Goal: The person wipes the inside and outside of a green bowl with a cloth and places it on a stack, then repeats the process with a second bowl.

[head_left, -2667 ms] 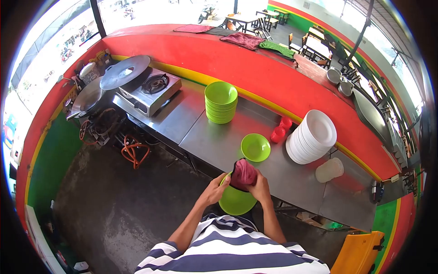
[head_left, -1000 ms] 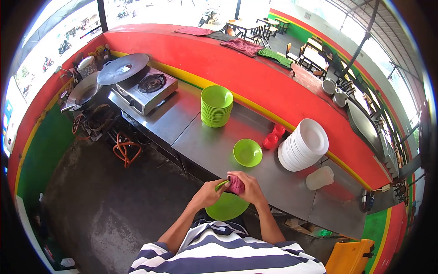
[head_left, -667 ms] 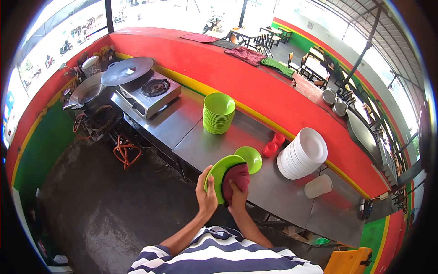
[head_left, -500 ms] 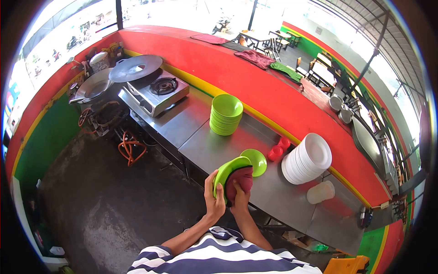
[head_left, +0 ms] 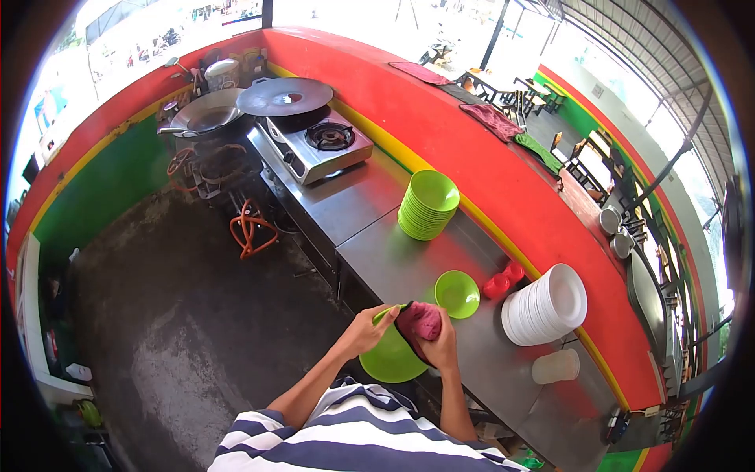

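A green plate (head_left: pixel 391 360) is held in front of my striped shirt, near the counter's front edge. My left hand (head_left: pixel 366 330) grips its upper left rim. A dark red cloth (head_left: pixel 419 321) with a black edge lies against the plate's right side, bunched in my right hand (head_left: pixel 442 346). On the metal counter (head_left: pixel 370 263), a single green bowl (head_left: pixel 457 294) stands just beyond my right hand. Farther back is a tall stack of green bowls (head_left: pixel 429 204).
White plates (head_left: pixel 544 304) are stacked at the right, beside red containers (head_left: pixel 503 280) and a translucent tub (head_left: pixel 555 366). A gas stove (head_left: pixel 318 143) and a wok (head_left: pixel 206 114) stand at the back left. A red wall (head_left: pixel 440 149) runs behind the counter.
The plate has tilted and swung lower, with its face more toward the camera. The cloth and my right hand have moved to its right edge. The whole view has shifted.
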